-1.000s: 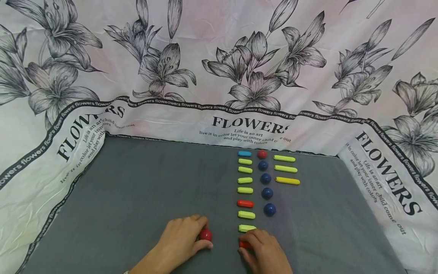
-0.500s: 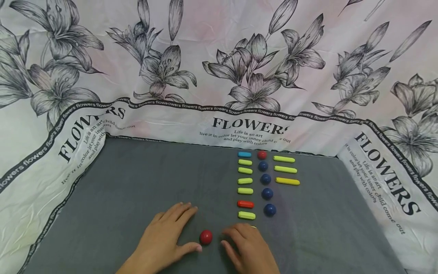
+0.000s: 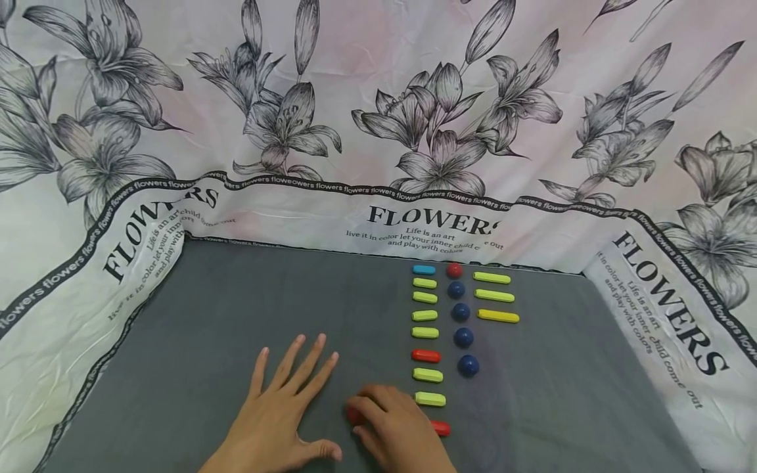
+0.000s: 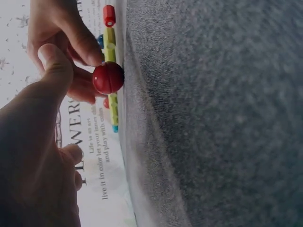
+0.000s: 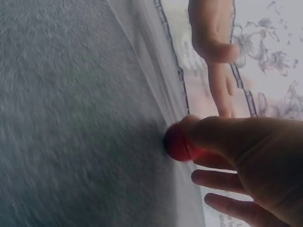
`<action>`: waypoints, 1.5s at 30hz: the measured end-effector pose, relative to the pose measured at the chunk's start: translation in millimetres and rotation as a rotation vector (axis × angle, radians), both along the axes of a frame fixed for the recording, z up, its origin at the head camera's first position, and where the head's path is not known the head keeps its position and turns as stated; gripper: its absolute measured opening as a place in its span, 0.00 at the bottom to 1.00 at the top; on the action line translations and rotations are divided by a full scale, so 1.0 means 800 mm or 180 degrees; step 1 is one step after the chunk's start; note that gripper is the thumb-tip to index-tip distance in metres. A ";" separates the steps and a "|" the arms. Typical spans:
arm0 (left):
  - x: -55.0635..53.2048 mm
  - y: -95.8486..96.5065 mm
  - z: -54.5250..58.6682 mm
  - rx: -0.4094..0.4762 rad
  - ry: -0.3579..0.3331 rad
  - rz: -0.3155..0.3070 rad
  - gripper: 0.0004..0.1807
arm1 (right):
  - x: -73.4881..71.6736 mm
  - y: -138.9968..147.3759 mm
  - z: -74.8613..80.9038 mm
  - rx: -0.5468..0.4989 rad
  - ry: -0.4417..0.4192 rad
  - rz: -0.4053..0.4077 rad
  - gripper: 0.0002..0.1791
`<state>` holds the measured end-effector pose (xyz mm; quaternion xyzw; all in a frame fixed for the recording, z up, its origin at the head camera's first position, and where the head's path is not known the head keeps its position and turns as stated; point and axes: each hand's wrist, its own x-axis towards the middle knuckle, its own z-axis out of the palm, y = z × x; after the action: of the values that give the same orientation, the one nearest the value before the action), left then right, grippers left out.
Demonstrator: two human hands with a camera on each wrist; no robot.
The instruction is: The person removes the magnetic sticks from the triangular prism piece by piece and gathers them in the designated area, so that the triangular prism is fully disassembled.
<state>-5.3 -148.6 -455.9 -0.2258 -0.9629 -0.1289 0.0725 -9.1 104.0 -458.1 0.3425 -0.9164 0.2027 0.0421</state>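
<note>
My right hand (image 3: 395,424) holds a red ball (image 3: 354,415) on the grey cloth, thumb and fingers curled about it. The right wrist view shows the ball (image 5: 177,143) between thumb and fingers, with a groove round it. In the left wrist view the ball (image 4: 108,79) sits at the right hand's fingertips. My left hand (image 3: 278,410) is spread flat with straight fingers, left of the ball and holding nothing. A short red stick (image 3: 440,428) lies partly hidden behind the right hand, at the near end of a column of sticks.
That column runs away from me: several yellow-green sticks (image 3: 428,375), another red stick (image 3: 426,355) and a blue stick (image 3: 424,270). Beside it stand several blue balls (image 3: 468,366) and a red ball (image 3: 454,270), then longer yellowish sticks (image 3: 498,316). A flower-printed cloth (image 3: 284,210) borders the back.
My right hand let go of the red stick at the column's near end, moved left and took hold of the red ball. My left hand released that ball, drew left and spread its fingers.
</note>
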 end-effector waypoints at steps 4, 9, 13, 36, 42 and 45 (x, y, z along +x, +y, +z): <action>0.003 0.000 -0.002 -0.0042 0.0028 -0.0014 0.70 | 0.002 -0.007 -0.001 0.0187 -0.0247 0.0003 0.22; 0.006 0.001 -0.003 -0.0070 0.0065 -0.0011 0.71 | 0.005 -0.010 0.002 0.0138 -0.0332 0.0000 0.22; 0.006 0.000 -0.004 -0.0083 0.0076 -0.0012 0.72 | 0.007 -0.006 0.005 -0.0080 -0.0240 -0.0001 0.22; 0.007 0.010 0.005 -0.0031 -0.0295 -0.0039 0.68 | 0.019 0.149 0.008 0.0010 0.0511 -0.1543 0.29; 0.007 0.009 0.001 -0.0055 -0.0336 -0.0053 0.68 | 0.022 0.158 0.002 0.0090 0.0521 -0.1605 0.27; 0.007 0.008 -0.001 -0.0054 -0.0332 -0.0052 0.69 | 0.023 0.161 0.001 0.0166 0.0467 -0.1659 0.27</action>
<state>0.3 -142.4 -456.7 -0.2273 -0.9645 -0.1329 0.0192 9.3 232.7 -457.7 0.1097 -0.9731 0.1359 0.1503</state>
